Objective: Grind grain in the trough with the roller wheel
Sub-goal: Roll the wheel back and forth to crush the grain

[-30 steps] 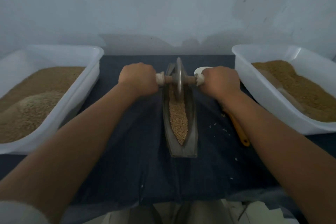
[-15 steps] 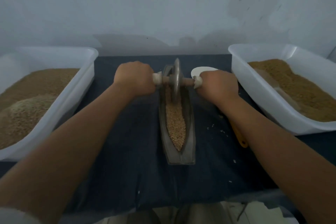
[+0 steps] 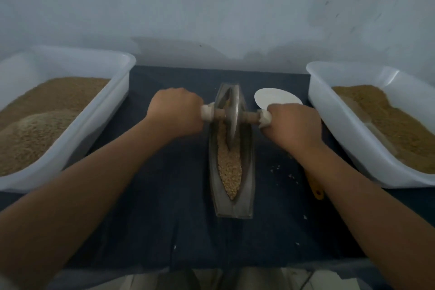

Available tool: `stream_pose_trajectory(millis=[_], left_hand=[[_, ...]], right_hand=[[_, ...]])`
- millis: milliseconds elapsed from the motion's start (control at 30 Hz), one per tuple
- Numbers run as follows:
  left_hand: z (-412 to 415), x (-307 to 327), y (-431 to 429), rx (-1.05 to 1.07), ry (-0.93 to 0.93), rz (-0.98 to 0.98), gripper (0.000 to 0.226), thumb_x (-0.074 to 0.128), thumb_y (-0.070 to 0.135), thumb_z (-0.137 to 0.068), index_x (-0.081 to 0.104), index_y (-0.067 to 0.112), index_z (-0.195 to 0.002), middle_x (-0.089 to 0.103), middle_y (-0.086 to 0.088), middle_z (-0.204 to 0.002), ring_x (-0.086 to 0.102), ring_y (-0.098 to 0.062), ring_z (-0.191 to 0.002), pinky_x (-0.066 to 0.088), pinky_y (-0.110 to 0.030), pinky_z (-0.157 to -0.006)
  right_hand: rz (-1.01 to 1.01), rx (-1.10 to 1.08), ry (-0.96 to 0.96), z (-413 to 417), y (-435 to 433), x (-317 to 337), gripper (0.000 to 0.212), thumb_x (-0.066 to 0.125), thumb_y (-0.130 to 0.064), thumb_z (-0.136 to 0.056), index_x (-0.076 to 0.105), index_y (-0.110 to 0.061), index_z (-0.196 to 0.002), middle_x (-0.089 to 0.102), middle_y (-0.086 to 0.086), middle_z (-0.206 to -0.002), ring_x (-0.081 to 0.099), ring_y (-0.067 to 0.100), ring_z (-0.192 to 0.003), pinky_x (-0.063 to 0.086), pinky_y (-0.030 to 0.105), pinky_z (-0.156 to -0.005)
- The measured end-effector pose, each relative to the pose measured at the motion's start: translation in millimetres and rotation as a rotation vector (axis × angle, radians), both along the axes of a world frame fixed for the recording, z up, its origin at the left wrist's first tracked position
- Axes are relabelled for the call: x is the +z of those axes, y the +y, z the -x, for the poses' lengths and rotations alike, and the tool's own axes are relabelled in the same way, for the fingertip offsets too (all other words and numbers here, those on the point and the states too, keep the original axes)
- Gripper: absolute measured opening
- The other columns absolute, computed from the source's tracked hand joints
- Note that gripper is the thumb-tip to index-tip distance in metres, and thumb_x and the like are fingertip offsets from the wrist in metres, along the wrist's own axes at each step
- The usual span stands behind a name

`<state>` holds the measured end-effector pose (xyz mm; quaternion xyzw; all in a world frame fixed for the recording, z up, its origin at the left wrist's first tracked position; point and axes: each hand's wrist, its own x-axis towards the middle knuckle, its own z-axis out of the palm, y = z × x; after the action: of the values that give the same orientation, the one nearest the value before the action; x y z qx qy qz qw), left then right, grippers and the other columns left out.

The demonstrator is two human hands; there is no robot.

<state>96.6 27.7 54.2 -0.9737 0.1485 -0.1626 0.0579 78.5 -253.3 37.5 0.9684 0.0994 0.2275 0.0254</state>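
Grinding stroke in hand, by the look of it. Clamped round the left axle end with the left grip (image 3: 176, 110), fingers curled under. Same on the right end with the right grip (image 3: 294, 125). Between the 2, roller wheel (image 3: 233, 115) upright on edge, in the far half of the trough (image 3: 217, 200) at centre frame, rim down in the grain (image 3: 229, 172). Near half of the trough heaped with coarse pale grain, seemingly not yet fine.

To do it well:
- Keep both axle ends level, wheel upright and centred in the groove.
- Press down evenly and roll the full length, near tip included.
- Ease off at the ends to avoid throwing grain over the walls.
- Probably worth watching for the trough sliding on the cloth.

Underneath, worktop under a dark blue cloth (image 3: 164, 195), with a few spilled crumbs (image 3: 275, 168) right of the trough. At frame left, white left tub (image 3: 106, 110) of brown grain or meal. At frame right, matching right tub (image 3: 329, 110). Just beyond the right grip, a white disc (image 3: 275, 99). Under the right forearm, an orange handle (image 3: 315, 189), rest hidden. Behind, a plain pale wall (image 3: 211, 7), scuffed at upper right. Dim light.
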Motion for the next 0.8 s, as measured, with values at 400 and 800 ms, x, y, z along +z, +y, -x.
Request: stream_pose_trajectory(millis=[400,800], left_hand=[[59.7,-26.4,25.3,-0.184,-0.183,0.077,0.054,0.083,0.036,-0.069,0.029,0.029,-0.061,0.035,0.012,-0.05,0.03,-0.017,-0.038,0.013,-0.018,-0.052],[16.0,-6.8,5.8,-0.011,-0.038,0.023,0.037,0.059,0.048,-0.086,0.044,0.026,-0.061,0.049,0.008,-0.06,0.053,-0.023,-0.055,0.036,-0.027,-0.052]], right_hand=[[0.036,0.053,-0.096,65.5,-8.8,-13.1,0.03,0.055,-0.052,-0.072,0.032,-0.033,-0.066,0.026,-0.014,-0.053,0.035,0.012,-0.041,0.029,0.022,-0.039],[0.05,-0.01,0.051,11.4,2.4,14.4,0.029,0.058,-0.043,-0.087,0.053,-0.023,-0.065,0.047,-0.007,-0.059,0.045,0.016,-0.053,0.037,0.028,-0.051]])
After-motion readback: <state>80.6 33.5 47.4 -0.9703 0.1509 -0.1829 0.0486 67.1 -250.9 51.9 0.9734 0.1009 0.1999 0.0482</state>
